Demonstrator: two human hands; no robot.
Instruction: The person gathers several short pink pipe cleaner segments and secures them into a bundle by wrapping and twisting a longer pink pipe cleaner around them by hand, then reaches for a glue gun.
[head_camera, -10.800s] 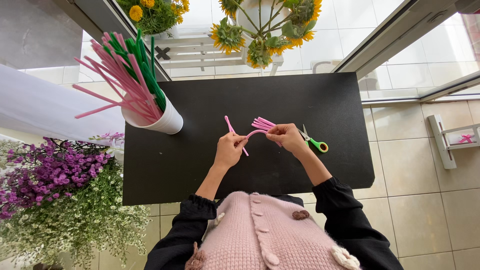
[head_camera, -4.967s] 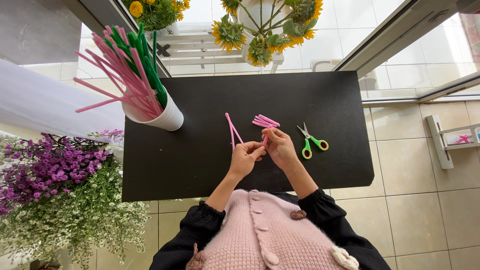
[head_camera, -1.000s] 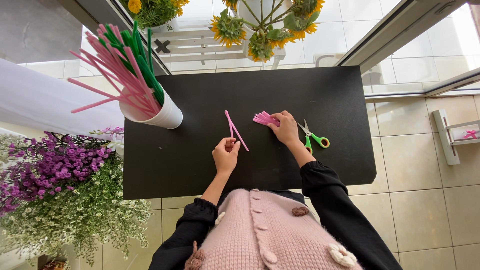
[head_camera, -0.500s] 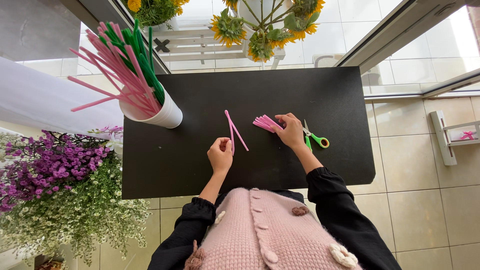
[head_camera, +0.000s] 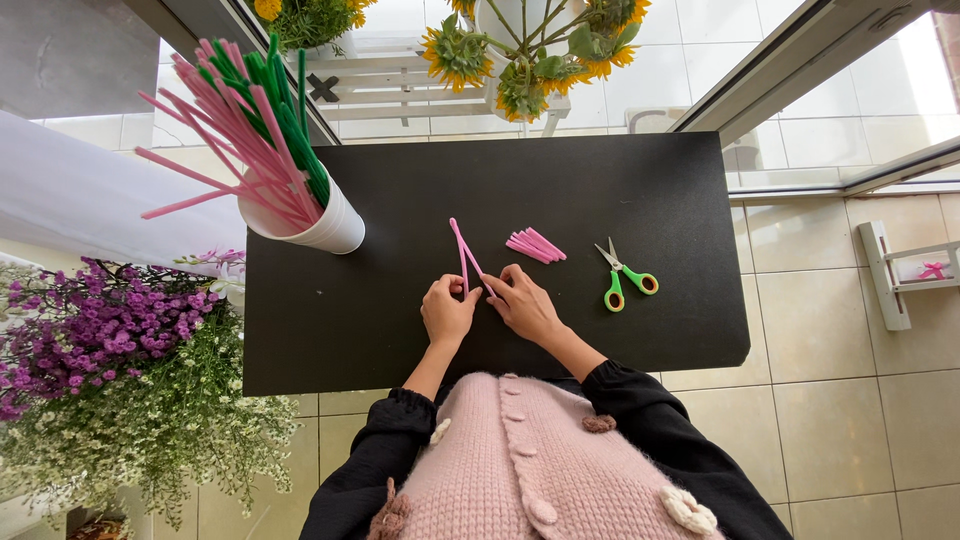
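On the black table (head_camera: 380, 300) my left hand (head_camera: 447, 310) and my right hand (head_camera: 522, 303) meet at the lower end of a bent pink pipe cleaner (head_camera: 462, 255), each pinching it with the fingertips. Its two legs run up and away from my hands. A small bundle of short pink pipe cleaner pieces (head_camera: 536, 245) lies just right of it, untouched. Green-handled scissors (head_camera: 622, 279) lie shut further right.
A white cup (head_camera: 322, 228) full of long pink and green pipe cleaners stands at the table's back left. Sunflowers (head_camera: 520, 55) sit beyond the far edge. Purple and white flowers (head_camera: 110, 370) crowd the left side. Tiled floor lies to the right.
My right hand has left the bundle of short pink pieces and come left to join my left hand on the bent pink pipe cleaner. The bundle now lies free.
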